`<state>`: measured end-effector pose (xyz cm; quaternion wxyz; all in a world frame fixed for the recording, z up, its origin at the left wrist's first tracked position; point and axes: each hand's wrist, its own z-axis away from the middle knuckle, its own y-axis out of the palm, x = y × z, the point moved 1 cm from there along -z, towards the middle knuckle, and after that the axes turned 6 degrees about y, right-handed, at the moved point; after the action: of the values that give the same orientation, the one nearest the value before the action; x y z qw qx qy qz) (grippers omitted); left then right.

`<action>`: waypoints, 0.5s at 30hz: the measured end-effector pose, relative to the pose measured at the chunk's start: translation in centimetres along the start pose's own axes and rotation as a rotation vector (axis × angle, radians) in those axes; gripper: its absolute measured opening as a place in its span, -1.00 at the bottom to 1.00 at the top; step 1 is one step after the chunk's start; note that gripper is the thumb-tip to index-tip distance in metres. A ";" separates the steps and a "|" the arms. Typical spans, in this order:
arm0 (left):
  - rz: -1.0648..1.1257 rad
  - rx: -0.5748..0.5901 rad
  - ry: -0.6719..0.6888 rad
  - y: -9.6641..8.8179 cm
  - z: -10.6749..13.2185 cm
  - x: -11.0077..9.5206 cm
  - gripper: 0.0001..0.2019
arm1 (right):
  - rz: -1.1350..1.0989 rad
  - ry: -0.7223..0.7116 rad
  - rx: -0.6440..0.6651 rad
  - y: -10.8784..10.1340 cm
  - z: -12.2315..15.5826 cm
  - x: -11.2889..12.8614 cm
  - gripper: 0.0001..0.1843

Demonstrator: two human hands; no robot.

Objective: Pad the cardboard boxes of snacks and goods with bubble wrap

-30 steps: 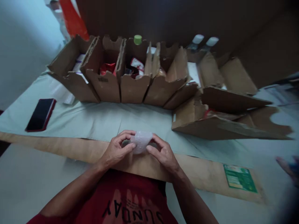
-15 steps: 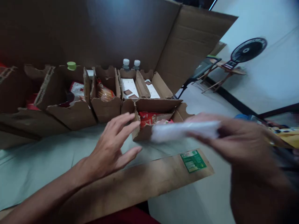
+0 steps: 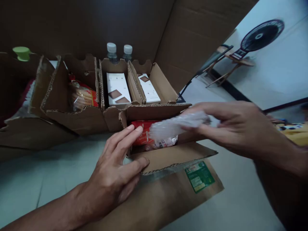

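Observation:
My right hand (image 3: pixel 231 128) is closed around one end of a translucent white plastic pack (image 3: pixel 178 125) with a ribbed look, blurred by motion. The pack hovers over a small open cardboard box (image 3: pixel 173 155), where a red packet (image 3: pixel 141 136) and a clear-and-printed wrapper (image 3: pixel 166 142) lie. My left hand (image 3: pixel 117 163) grips the near left corner of this box. Its thumb presses on the front wall, which leans outward, and its fingertips reach over the left end beside the red packet.
Behind stand cardboard bins with white cartons (image 3: pixel 117 86) and a bag of finger-shaped snacks (image 3: pixel 83 96). Two white-capped bottles (image 3: pixel 111 51) and a green lid (image 3: pixel 22 53) show above. A tall cardboard panel (image 3: pixel 72 25) backs them. A fan (image 3: pixel 261 35) stands right.
My left hand has moved onto the small box's corner, and its front wall now leans outward. My right hand has brought the plastic pack over the box opening. The view has come closer.

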<state>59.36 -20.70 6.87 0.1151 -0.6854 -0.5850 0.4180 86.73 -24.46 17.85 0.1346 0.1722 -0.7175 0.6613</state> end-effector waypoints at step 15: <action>-0.040 -0.039 -0.047 0.5 -0.4 0.4 -0.62 | 0.371 -0.073 0.612 8.8 -5.3 4.3 -0.80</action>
<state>59.99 -20.39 6.58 0.0961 -0.6657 -0.6093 0.4200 78.96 -18.89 12.22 -0.0712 0.0952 -0.5097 0.8521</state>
